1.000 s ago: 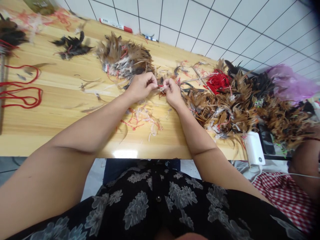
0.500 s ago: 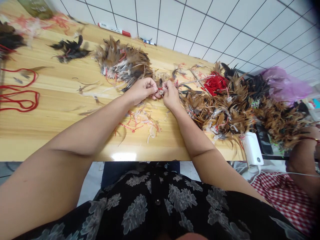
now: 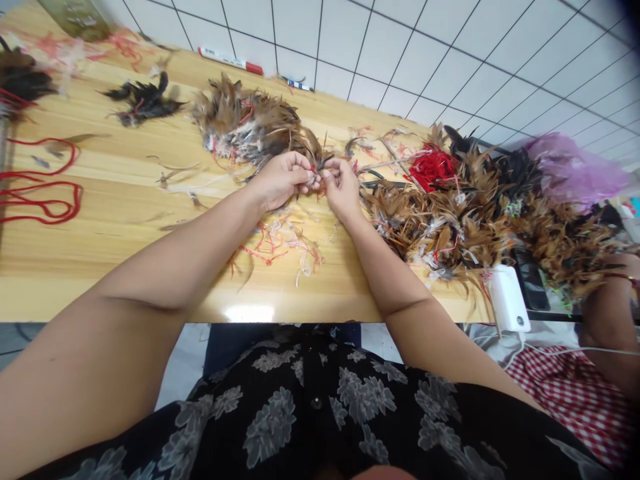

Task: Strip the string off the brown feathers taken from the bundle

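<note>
My left hand (image 3: 283,179) and my right hand (image 3: 343,187) meet over the middle of the wooden table (image 3: 125,200). Both pinch a small bunch of brown feathers (image 3: 318,175) bound with red thread, fingertips nearly touching. A heap of brown feathers (image 3: 250,123) lies just behind my left hand. A long pile of brown and black feathers (image 3: 480,207) spreads to the right of my right hand. Thread scraps (image 3: 280,243) lie under my wrists.
Red cord (image 3: 40,193) loops at the left edge. A dark feather clump (image 3: 143,100) and a red-capped marker (image 3: 230,59) lie toward the tiled wall. A red thread bundle (image 3: 433,167), a white power bank (image 3: 509,297) and a purple bag (image 3: 575,170) sit right. Another person's arm (image 3: 607,320) shows far right.
Both hands have stayed together and shifted slightly toward the wall. The fingers have turned the small feather bunch, whose tips now stick up between them.
</note>
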A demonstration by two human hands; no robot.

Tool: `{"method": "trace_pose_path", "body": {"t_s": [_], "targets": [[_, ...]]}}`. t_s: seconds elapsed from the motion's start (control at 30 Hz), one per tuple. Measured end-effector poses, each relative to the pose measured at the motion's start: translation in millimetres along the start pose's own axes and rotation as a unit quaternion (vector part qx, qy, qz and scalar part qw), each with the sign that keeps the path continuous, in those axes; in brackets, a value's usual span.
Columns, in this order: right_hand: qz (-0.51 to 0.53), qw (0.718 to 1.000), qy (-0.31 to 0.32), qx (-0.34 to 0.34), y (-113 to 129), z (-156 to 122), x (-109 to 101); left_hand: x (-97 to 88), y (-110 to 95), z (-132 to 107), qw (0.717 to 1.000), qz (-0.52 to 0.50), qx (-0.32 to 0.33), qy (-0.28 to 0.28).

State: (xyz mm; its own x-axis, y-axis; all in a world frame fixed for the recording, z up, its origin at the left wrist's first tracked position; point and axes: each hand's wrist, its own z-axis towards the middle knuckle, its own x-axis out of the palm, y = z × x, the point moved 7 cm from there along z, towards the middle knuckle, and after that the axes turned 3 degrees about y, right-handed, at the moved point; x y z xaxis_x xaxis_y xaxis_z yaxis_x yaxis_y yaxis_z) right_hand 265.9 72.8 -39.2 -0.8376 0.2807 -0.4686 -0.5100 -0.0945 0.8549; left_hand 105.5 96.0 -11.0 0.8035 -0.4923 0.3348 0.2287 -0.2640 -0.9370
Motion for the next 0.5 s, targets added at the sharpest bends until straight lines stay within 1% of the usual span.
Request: {"method": "trace_pose_path", "body": {"t_s": [0.07,0.1,0.13,0.2,0.27,0.3,0.4,0.47,0.5], "targets": [[0.108,0.994,-0.018,0.032,-3,2,-3,-2.9,-2,1,1.000,-0.015,0.002,-0.008],[0.158,0.986,-0.014,0.043,-1,1,-3,-3.8,-2,1,1.000,-0.017,0.000,-0.010],[0.201,0.978,0.004,0.052,3,-1,-2,-4.2,-2,0,1.000,-0.014,-0.005,-0.010],[0.253,0.963,0.047,0.085,13,-7,2,-3.7,-2,0,1.000,0.002,-0.017,-0.008],[0.281,0.950,0.061,0.120,20,-13,3,-1.3,-2,-2,0.999,0.022,-0.032,-0.001],[0.290,0.946,0.055,0.133,21,-14,2,0.3,-1,-3,0.999,0.029,-0.040,0.001],[0.302,0.939,-0.001,0.163,13,-12,-4,3.5,0,-6,0.997,0.047,-0.054,-0.005],[0.299,0.939,-0.032,0.165,6,-8,-8,2.5,0,-6,0.996,0.072,-0.042,-0.017],[0.294,0.943,-0.029,0.155,4,-5,-9,1.3,-1,-5,0.995,0.094,-0.026,-0.021]]}}
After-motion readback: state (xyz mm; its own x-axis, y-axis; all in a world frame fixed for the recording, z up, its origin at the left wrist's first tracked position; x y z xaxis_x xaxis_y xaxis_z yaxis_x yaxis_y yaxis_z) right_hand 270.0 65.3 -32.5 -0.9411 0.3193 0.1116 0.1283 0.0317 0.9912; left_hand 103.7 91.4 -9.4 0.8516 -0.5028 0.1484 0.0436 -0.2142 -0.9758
